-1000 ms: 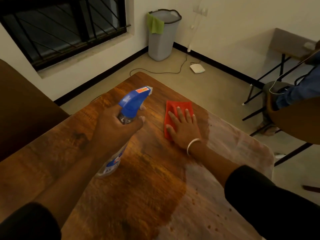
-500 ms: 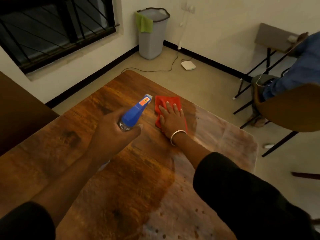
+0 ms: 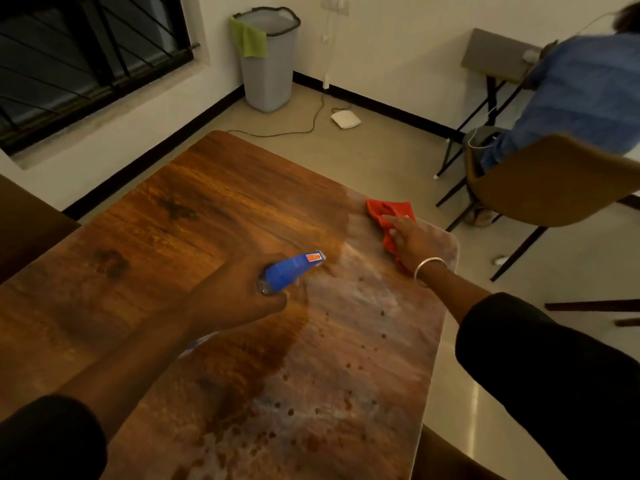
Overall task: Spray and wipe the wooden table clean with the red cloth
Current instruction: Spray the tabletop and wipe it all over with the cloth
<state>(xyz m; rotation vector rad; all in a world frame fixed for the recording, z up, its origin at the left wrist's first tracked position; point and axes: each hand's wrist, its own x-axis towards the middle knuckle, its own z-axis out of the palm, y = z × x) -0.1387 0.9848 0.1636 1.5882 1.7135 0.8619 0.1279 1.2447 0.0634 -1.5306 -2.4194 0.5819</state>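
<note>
The wooden table (image 3: 194, 216) fills the lower left of the view; its right half is hazy and speckled with droplets. My left hand (image 3: 232, 299) grips a spray bottle with a blue trigger head (image 3: 291, 271), its nozzle pointing right over the middle of the table. My right hand (image 3: 415, 242), a bangle on its wrist, presses flat on the red cloth (image 3: 388, 211) at the table's far right corner. Most of the bottle's body is hidden under my left hand.
A grey bin (image 3: 270, 60) with a green cloth (image 3: 249, 38) over its rim stands in the far corner. A cable and a white device (image 3: 345, 119) lie on the floor. A person in blue sits on a brown chair (image 3: 554, 181) at the right.
My right hand has slid the red cloth from the table's far middle out to its far right corner. The spray bottle has tilted lower and now points right.
</note>
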